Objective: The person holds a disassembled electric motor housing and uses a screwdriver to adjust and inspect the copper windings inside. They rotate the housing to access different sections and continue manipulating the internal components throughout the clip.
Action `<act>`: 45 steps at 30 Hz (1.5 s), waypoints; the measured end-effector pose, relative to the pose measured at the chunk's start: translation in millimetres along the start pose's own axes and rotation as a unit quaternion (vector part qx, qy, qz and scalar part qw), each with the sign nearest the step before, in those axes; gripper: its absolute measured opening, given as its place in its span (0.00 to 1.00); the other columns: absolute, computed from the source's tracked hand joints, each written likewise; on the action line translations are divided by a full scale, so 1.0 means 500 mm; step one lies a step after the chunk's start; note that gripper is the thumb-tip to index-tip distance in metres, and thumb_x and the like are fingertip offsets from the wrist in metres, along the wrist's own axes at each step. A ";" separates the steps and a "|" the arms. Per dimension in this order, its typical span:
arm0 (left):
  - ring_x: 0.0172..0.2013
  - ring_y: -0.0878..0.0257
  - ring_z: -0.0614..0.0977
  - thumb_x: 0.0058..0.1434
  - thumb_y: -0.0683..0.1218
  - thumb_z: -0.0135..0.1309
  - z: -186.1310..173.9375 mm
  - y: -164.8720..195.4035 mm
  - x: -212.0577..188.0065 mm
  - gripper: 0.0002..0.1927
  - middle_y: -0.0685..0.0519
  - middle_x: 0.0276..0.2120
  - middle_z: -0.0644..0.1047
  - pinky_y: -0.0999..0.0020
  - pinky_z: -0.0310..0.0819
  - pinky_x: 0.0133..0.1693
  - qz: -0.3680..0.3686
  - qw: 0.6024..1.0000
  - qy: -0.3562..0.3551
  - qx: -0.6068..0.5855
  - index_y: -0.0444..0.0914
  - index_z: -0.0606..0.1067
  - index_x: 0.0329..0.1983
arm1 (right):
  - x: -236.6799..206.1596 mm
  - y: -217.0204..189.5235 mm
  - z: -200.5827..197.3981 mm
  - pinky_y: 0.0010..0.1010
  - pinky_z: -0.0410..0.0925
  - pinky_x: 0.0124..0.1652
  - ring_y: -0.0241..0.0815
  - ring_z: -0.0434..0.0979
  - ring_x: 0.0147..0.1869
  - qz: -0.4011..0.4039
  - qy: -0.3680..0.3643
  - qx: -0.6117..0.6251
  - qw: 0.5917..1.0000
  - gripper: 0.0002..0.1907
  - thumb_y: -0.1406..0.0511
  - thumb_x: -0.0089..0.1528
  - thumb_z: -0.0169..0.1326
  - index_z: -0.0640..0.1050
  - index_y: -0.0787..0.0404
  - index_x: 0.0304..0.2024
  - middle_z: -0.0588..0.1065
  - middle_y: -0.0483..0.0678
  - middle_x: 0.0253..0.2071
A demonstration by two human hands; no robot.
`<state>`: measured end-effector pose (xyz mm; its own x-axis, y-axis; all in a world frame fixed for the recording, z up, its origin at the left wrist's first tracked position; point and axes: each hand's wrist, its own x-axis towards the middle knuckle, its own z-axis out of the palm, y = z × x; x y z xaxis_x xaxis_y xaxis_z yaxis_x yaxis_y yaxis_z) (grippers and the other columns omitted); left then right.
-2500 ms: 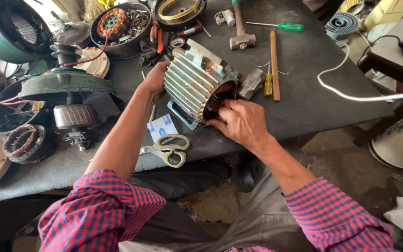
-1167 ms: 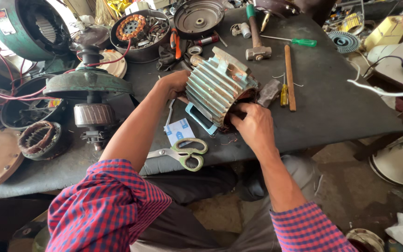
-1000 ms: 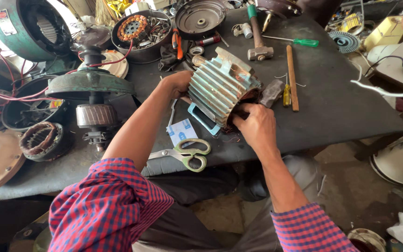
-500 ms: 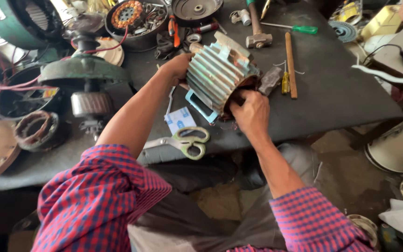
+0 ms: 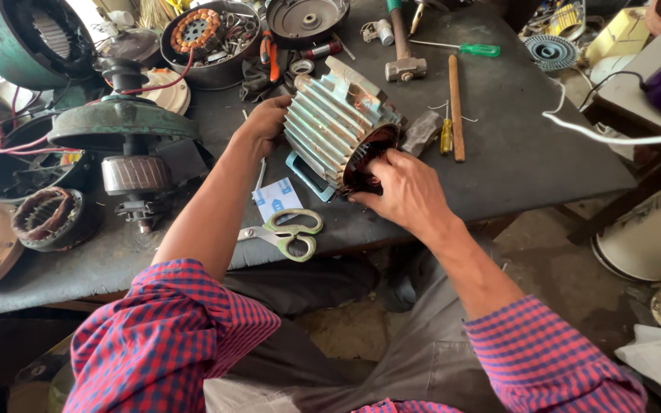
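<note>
A finned pale-green motor housing [image 5: 336,122] lies on its side on the dark workbench [image 5: 529,153], its open end with copper windings facing me. My left hand [image 5: 263,122] grips its far left side. My right hand [image 5: 399,191] is at the open end, fingers reaching into the winding opening. Green-handled scissors [image 5: 288,232] and a small white-and-blue card [image 5: 278,199] lie just in front of the housing.
A hammer [image 5: 401,47], wooden stick [image 5: 456,107], small yellow screwdriver [image 5: 446,136] and green screwdriver [image 5: 464,49] lie behind the housing. A rotor on a green cover [image 5: 124,145], a stator ring [image 5: 46,218] and bowls of parts [image 5: 208,34] crowd the left. White cable [image 5: 606,134] crosses the right.
The view shifted slightly. Both hands stay on the housing, which has tipped a little; my right hand moved its fingers at the open end.
</note>
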<state>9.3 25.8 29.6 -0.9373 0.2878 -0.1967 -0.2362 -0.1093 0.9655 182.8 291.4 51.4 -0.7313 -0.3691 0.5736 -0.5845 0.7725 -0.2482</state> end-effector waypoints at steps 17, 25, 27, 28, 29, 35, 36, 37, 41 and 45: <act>0.26 0.65 0.76 0.68 0.41 0.56 -0.037 -0.041 0.036 0.20 0.50 0.34 0.77 0.72 0.66 0.23 -0.005 0.995 -0.048 0.083 0.36 0.75 0.63 | -0.014 0.005 0.014 0.38 0.69 0.30 0.47 0.78 0.33 0.003 0.081 -0.009 0.997 0.18 0.54 0.51 0.71 0.77 0.56 0.24 0.76 0.46 0.30; 0.32 0.65 0.85 0.64 0.38 0.55 -0.001 -0.047 0.003 0.23 0.49 0.40 0.83 0.71 0.83 0.33 0.020 1.000 0.013 -0.012 0.35 0.72 0.64 | -0.018 -0.021 -0.010 0.39 0.73 0.38 0.53 0.81 0.38 0.090 0.062 0.139 0.984 0.13 0.63 0.59 0.63 0.81 0.62 0.44 0.78 0.52 0.36; 0.32 0.64 0.85 0.64 0.38 0.54 0.007 -0.042 0.010 0.24 0.47 0.40 0.83 0.69 0.83 0.34 0.032 0.999 0.014 0.002 0.34 0.72 0.64 | -0.006 -0.027 0.008 0.39 0.72 0.38 0.54 0.81 0.37 0.132 0.078 0.146 0.977 0.13 0.63 0.59 0.63 0.81 0.64 0.42 0.78 0.54 0.37; 0.33 0.65 0.86 0.64 0.38 0.54 0.009 -0.042 0.013 0.23 0.48 0.41 0.83 0.70 0.84 0.35 0.030 1.000 0.006 0.004 0.33 0.72 0.64 | 0.000 -0.028 0.017 0.40 0.72 0.38 0.55 0.81 0.38 0.138 0.082 0.148 0.976 0.12 0.64 0.58 0.63 0.81 0.64 0.41 0.79 0.55 0.37; 0.34 0.65 0.86 0.65 0.38 0.54 0.006 -0.041 0.016 0.23 0.48 0.42 0.83 0.70 0.85 0.37 0.029 1.000 -0.002 0.008 0.33 0.72 0.64 | 0.008 -0.029 0.027 0.41 0.72 0.39 0.56 0.81 0.38 0.143 0.086 0.150 0.974 0.11 0.65 0.57 0.63 0.82 0.64 0.40 0.79 0.56 0.37; 0.30 0.65 0.84 0.67 0.43 0.51 -0.017 -0.010 0.040 0.19 0.51 0.38 0.82 0.66 0.83 0.29 -0.055 0.985 -0.008 0.165 0.38 0.75 0.61 | 0.026 -0.027 0.051 0.45 0.72 0.41 0.61 0.81 0.39 0.193 0.068 0.130 0.970 0.10 0.65 0.53 0.65 0.84 0.65 0.35 0.80 0.60 0.33; 0.29 0.64 0.84 0.67 0.43 0.51 -0.014 0.000 0.043 0.18 0.52 0.37 0.81 0.64 0.85 0.29 -0.078 0.982 -0.013 0.171 0.39 0.75 0.60 | 0.029 -0.026 0.050 0.45 0.72 0.41 0.61 0.80 0.39 0.206 0.056 0.122 0.969 0.11 0.65 0.52 0.65 0.84 0.65 0.35 0.80 0.60 0.32; 0.29 0.64 0.85 0.67 0.43 0.51 -0.013 0.004 0.047 0.18 0.52 0.36 0.82 0.63 0.85 0.29 -0.075 0.984 -0.023 0.161 0.38 0.75 0.59 | 0.030 -0.028 0.050 0.45 0.72 0.41 0.61 0.81 0.39 0.215 0.059 0.123 0.967 0.11 0.65 0.52 0.65 0.84 0.65 0.35 0.80 0.61 0.33; 0.28 0.62 0.86 0.64 0.40 0.52 -0.004 0.013 0.047 0.18 0.50 0.35 0.82 0.62 0.86 0.27 -0.056 0.987 -0.035 0.149 0.38 0.74 0.58 | 0.034 -0.039 0.052 0.44 0.72 0.42 0.61 0.81 0.40 0.231 0.066 0.134 0.962 0.12 0.64 0.52 0.64 0.84 0.64 0.36 0.80 0.60 0.34; 0.28 0.62 0.85 0.67 0.41 0.54 0.004 0.013 0.044 0.18 0.48 0.37 0.82 0.63 0.84 0.26 -0.032 0.985 -0.028 0.170 0.35 0.76 0.59 | 0.032 -0.042 0.064 0.43 0.73 0.43 0.60 0.82 0.40 0.252 0.077 0.153 0.952 0.11 0.65 0.53 0.61 0.84 0.64 0.36 0.81 0.60 0.35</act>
<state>-12.4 33.5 32.1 -0.9055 0.3373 -0.2575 -0.1852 0.2320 0.9549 172.0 252.9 40.7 -0.8998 0.1078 0.4228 -0.2647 0.6356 -0.7252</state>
